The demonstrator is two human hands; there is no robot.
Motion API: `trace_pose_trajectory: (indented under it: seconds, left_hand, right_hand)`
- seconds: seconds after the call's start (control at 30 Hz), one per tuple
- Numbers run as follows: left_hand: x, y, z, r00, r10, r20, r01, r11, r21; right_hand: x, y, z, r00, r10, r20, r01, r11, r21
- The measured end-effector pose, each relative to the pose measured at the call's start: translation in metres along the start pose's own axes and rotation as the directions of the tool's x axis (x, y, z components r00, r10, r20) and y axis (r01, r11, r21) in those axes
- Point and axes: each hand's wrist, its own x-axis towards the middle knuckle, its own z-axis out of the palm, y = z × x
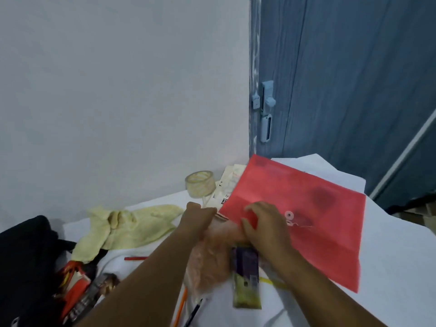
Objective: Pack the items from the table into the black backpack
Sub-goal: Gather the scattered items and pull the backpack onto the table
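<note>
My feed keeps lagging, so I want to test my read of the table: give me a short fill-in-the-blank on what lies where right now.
1. The flat plastic document envelope under the right hand is ____ in colour.
2. The clear roll of tape stands near the ____ wall.
3. The crumpled pale yellow cloth lies between the tape roll and the ____ backpack.
4. Both hands hold a thin, translucent ____ bag; the left hand grips its top.

Missing words: red; white; black; plastic
</note>
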Motion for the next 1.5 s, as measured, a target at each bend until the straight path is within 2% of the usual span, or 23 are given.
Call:
trace_pose_trajectory:
  seconds: [0.07,0.13,0.27,0.37,0.5,0.67,0.73,0.8,0.9,1.0,1.1,1.23,1.4,1.5]
  left_hand:
    - [0.009,0.007,0.006,0.997,-0.078,-0.03,0.075,0.992,-0.097]
    - [0.018,0.01,0.011,0.99,-0.104,-0.092,0.089,0.984,-0.152]
    - [0.022,0.009,0.023,0.982,-0.045,-0.185,0.018,0.989,-0.144]
    - [0.01,0.014,0.023,0.987,-0.004,-0.161,-0.032,0.975,-0.22]
    - [-0.014,0.021,0.011,0.963,0.167,-0.21,-0.222,0.936,-0.273]
    - [-0.054,0.026,-0.013,0.839,0.423,-0.342,-0.488,0.863,-0.131]
    - [-0.065,0.022,-0.027,0.8,0.46,-0.386,-0.529,0.844,-0.092]
    - [-0.073,0.015,-0.045,0.782,0.447,-0.433,-0.544,0.83,-0.125]
    - [-0.087,0.003,-0.077,0.765,0.377,-0.522,-0.558,0.792,-0.246]
    - [-0.106,-0.005,-0.112,0.788,0.277,-0.55,-0.543,0.733,-0.409]
    - [-0.129,-0.021,-0.151,0.818,0.239,-0.524,-0.509,0.725,-0.464]
    - [-0.165,-0.054,-0.196,0.817,0.219,-0.534,-0.478,0.776,-0.412]
    - [-0.194,-0.099,-0.228,0.767,0.114,-0.632,-0.463,0.78,-0.421]
    - [-0.205,-0.129,-0.244,0.765,0.043,-0.642,-0.428,0.779,-0.458]
  right_hand:
    - [0.006,0.01,0.003,0.999,0.04,-0.022,-0.039,0.999,0.026]
    - [0.012,0.018,0.003,0.996,0.09,-0.02,-0.089,0.995,0.033]
    - [0.026,0.031,0.004,0.994,0.107,-0.018,-0.105,0.991,0.089]
    - [0.033,0.03,0.003,0.99,0.139,-0.018,-0.136,0.984,0.115]
    - [0.04,0.025,0.004,0.968,0.248,-0.045,-0.235,0.952,0.197]
    - [0.047,0.015,-0.003,0.95,0.312,0.007,-0.304,0.918,0.254]
    - [0.048,0.006,-0.002,0.958,0.287,-0.016,-0.27,0.918,0.291]
    - [0.05,-0.008,-0.002,0.965,0.26,-0.033,-0.226,0.891,0.394]
    - [0.049,-0.034,-0.004,0.966,0.241,0.09,-0.247,0.773,0.584]
    - [0.044,-0.06,-0.004,0.978,0.14,0.155,-0.209,0.719,0.663]
    - [0.038,-0.094,-0.008,0.97,-0.02,0.243,-0.18,0.614,0.769]
    - [0.02,-0.139,0.001,0.893,-0.214,0.396,-0.192,0.613,0.766]
    - [-0.032,-0.171,0.033,0.702,-0.238,0.671,-0.402,0.646,0.65]
    - [-0.075,-0.186,0.057,0.625,-0.191,0.757,-0.547,0.585,0.599]
